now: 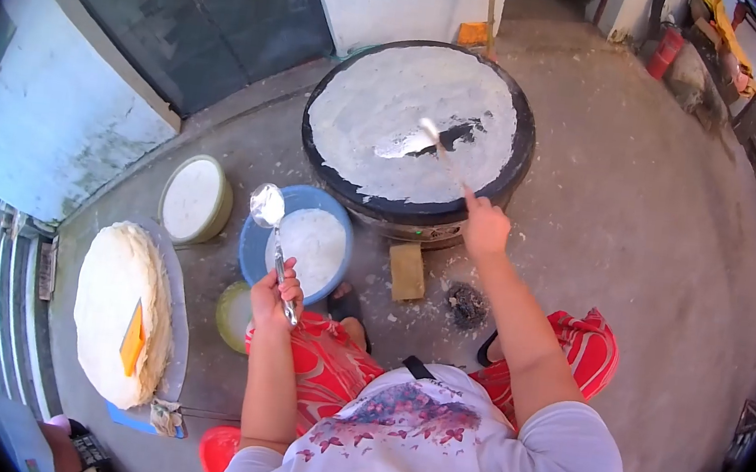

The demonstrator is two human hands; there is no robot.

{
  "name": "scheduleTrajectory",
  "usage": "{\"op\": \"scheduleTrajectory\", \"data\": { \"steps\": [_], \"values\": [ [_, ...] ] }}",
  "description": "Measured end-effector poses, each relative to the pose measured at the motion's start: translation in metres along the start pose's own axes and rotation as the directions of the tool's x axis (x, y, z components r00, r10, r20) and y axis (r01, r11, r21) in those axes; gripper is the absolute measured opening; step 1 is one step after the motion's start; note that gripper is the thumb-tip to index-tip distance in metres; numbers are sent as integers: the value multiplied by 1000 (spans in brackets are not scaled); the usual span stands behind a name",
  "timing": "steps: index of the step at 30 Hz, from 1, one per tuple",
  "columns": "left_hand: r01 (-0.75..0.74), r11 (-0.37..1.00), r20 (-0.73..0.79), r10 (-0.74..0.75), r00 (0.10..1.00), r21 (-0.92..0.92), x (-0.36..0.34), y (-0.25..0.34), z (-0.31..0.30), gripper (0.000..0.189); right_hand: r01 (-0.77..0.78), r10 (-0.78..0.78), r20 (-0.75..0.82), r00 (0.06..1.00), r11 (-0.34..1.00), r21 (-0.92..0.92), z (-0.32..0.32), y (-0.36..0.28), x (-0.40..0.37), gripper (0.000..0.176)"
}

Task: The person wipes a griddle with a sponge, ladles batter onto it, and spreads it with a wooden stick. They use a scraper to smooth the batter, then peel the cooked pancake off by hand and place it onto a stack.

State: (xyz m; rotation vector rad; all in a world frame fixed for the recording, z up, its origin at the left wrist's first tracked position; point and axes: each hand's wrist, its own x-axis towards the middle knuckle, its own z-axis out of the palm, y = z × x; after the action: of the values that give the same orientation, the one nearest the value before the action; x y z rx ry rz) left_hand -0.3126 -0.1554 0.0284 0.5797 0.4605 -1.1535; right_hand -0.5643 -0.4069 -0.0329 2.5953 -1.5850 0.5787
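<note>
- the grip of the right hand (485, 230) is closed on a thin pale spreader stick (444, 156), its far end out on the round black griddle (523, 159). why so stretched?
- probably to reach the bare dark patch in the white batter layer (383, 111). the left hand (276, 294) clamps a shiny metal ladle (268, 205), bowl up above the blue plastic basin (249, 254), so drips likely fall back in.

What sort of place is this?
Likely an open cooking yard, not a fitted kitchen: bare concrete floor, a low round griddle smeared with white batter, a blue basin of batter, a stack of thin flatbreads. Left hand grips a ladle, right hand a spreader.
</note>
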Motion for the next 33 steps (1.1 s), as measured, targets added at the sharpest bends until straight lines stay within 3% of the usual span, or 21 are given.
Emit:
{"op": "scheduleTrajectory", "data": {
  "steps": [1,3,4,6,8,10,12,14,15,17,22,25,27,28,30,31,33],
  "values": [
    [-16,1000,-16,17,1000,14,-1,0,1,27,-1,1,-2,1000,1000,-4,-2,0,0,37],
    [-30,999,-29,31,999,35,-1,-1,4,27,-79,92,-37,995,961,265,-4,-6,-5,39],
    [-34,999,-34,35,999,31,-1,-1,5,27,-82,95,-37,995,961,266,-5,-7,-12,39],
    [-37,999,-47,39,998,39,-1,-2,7,27,236,-238,-6,971,958,164,-2,-10,-29,41],
    [-35,999,-58,37,998,34,-1,-4,7,27,155,-156,8,988,982,104,4,18,-13,48],
    [-32,998,-59,35,998,45,-2,-3,5,27,-33,33,-2,999,999,-38,-5,35,1,39],
    [-23,998,-44,25,999,57,1,-4,7,27,-100,101,24,995,995,-21,-9,36,5,40],
    [-53,997,-68,57,996,49,2,-4,8,33,-178,207,-63,976,933,312,-3,25,-5,42],
    [-53,997,-66,57,996,53,2,-5,8,33,-180,210,-66,975,932,314,-5,20,-11,42],
    [-51,997,-59,54,997,55,3,-5,8,33,-44,32,70,997,985,169,-8,14,-20,45],
    [-15,998,-69,19,997,55,3,-5,7,28,-148,149,68,986,989,-21,-7,63,10,46],
    [-10,999,-57,13,998,49,5,-6,9,29,-295,290,98,952,955,32,-22,65,14,42],
    [-22,999,-55,24,998,49,3,-6,9,30,-468,420,239,875,862,197,-27,53,6,37],
    [-29,998,-60,32,998,48,3,-7,10,30,-469,423,237,875,861,195,-14,59,5,37],
    [-34,998,-69,38,997,51,6,-9,10,31,-233,268,10,963,817,527,23,78,-1,34],
    [-34,998,-67,37,997,52,7,-8,10,32,-238,271,15,962,815,528,20,89,5,34],
    [-33,998,-70,37,997,59,7,-8,8,32,-549,497,240,834,703,453,12,117,31,33]
  ]
}}
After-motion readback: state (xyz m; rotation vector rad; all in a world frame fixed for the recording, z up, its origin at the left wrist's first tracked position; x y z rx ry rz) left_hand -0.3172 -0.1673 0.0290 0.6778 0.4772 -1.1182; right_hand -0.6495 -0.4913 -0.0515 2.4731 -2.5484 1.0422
